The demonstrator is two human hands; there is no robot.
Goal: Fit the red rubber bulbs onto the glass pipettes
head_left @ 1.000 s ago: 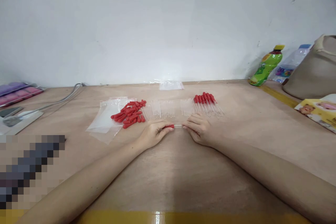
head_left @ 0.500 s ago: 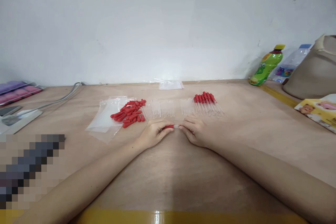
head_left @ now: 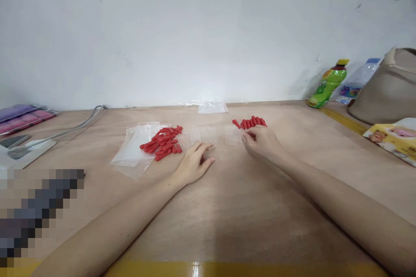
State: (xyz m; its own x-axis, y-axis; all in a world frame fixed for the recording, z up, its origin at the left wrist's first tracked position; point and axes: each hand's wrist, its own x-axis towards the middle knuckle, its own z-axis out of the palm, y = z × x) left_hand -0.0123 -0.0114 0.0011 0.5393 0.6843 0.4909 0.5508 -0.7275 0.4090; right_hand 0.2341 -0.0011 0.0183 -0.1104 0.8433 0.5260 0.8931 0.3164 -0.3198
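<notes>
Between the fingertips of my right hand is a thin dropper with a red rubber bulb; its clear tube is mostly hidden by the fingers. It leans beside a row of red-bulbed droppers, whose tubes my hand covers. My left hand rests on the table with fingers apart and nothing in them. Just beyond it lie thin clear tubes side by side, and another group of clear tubes is left of my right hand. Loose red rubber bulbs are heaped to the left.
Clear plastic bags lie under and beside the bulbs, with another small bag by the wall. A green bottle, a clear bottle and a grey-brown bag stand at right, near a yellow pack. A cable runs at left.
My right hand has carried the dropper away from my left hand, up and right to the row of finished-looking droppers. My left hand has let go of the bulb and opened.
</notes>
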